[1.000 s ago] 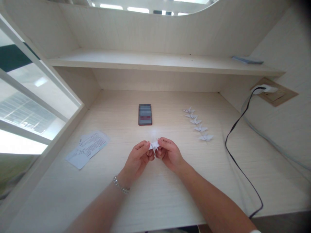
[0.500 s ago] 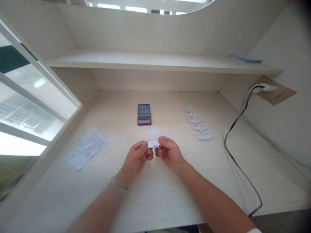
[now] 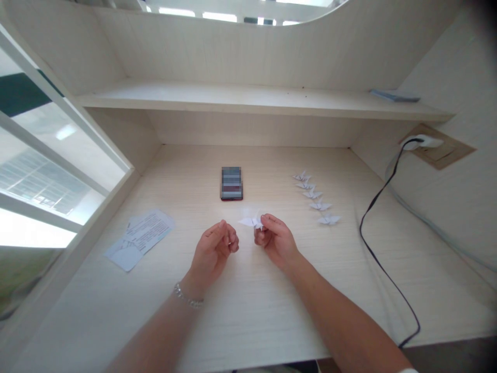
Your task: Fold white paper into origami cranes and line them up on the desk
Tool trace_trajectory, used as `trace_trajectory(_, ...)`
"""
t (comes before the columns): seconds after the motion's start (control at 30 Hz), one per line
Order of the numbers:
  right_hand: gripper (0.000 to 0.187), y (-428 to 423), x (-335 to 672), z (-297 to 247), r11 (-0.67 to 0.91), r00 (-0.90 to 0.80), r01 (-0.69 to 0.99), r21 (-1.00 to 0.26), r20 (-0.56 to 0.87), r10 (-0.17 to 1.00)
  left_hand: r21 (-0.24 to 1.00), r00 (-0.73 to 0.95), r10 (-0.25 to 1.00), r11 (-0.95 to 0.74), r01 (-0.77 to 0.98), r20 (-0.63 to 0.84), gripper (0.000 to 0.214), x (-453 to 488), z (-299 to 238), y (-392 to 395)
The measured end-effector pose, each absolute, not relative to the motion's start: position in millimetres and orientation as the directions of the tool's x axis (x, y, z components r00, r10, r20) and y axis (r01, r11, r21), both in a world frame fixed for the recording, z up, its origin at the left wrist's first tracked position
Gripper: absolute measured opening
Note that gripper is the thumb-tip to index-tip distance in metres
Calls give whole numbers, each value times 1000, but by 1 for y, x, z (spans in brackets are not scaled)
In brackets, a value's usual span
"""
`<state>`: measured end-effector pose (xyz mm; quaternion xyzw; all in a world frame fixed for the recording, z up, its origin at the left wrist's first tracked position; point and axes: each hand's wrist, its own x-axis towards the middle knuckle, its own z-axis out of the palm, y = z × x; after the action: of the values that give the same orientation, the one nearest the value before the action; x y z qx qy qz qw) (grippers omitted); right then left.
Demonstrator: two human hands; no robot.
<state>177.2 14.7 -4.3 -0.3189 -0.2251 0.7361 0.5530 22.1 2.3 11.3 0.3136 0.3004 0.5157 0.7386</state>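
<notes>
A small folded white paper crane [image 3: 252, 223] is pinched between the thumb and fingers of my right hand [image 3: 277, 241], one pointed wing sticking out to the left. Just left of it, my left hand [image 3: 214, 246] is apart from the paper, its fingers loosely curled, the thumb slightly away from them and nothing between. To the right on the desk [image 3: 240, 311], several similar white paper cranes [image 3: 320, 206] stand in a slanting row.
Behind my hands lies a dark phone-like device [image 3: 232, 183], its face blurred. Printed paper sheets [image 3: 142, 238] lie at the left. A black cable [image 3: 373, 248] runs from the wall socket [image 3: 438, 146] down the right side. Above the desk's back runs a shelf [image 3: 248, 96].
My left hand has let go of the paper crane and moved a little left. The crane stays in my right hand, its wing now showing.
</notes>
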Motion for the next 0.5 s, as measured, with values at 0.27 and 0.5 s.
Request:
trace_trajectory(0.27, 23, 12, 172, -8, -258, -189, -559, -788, -181, 965, 876, 213, 965, 233, -422, -154, 16, 26, 3, 1)
trace_trajectory(0.5, 23, 17, 179, -8, -236, -160, -580, -780, -174, 972, 775, 249, 964, 224, -591, -89, 19, 20, 11, 3)
